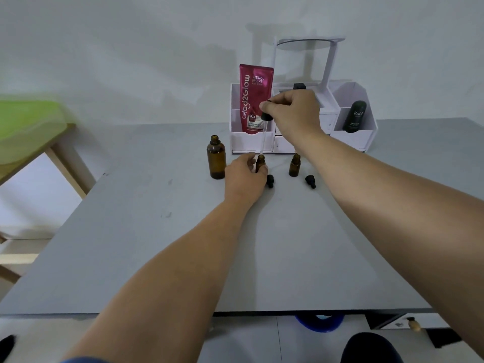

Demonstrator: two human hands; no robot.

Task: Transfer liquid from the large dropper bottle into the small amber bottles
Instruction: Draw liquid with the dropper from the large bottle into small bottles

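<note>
The large amber bottle [216, 158] stands uncapped on the grey table [183, 244]. My right hand [294, 112] pinches the black bulb of its glass dropper [264, 129], whose tip points down into the mouth of a small amber bottle [260, 163]. My left hand [245, 176] grips that small bottle from the left and steadies it on the table. A second small amber bottle [294, 165] stands open to the right, partly behind my right forearm. Two small black dropper caps [270, 180] [310, 181] lie on the table in front of the small bottles.
A white organiser [351, 137] stands at the back of the table, holding a red pouch [255, 98] and a dark green tube [354, 117], with a round mirror on a stand above. A wooden table with a green lid [28, 127] sits to the left.
</note>
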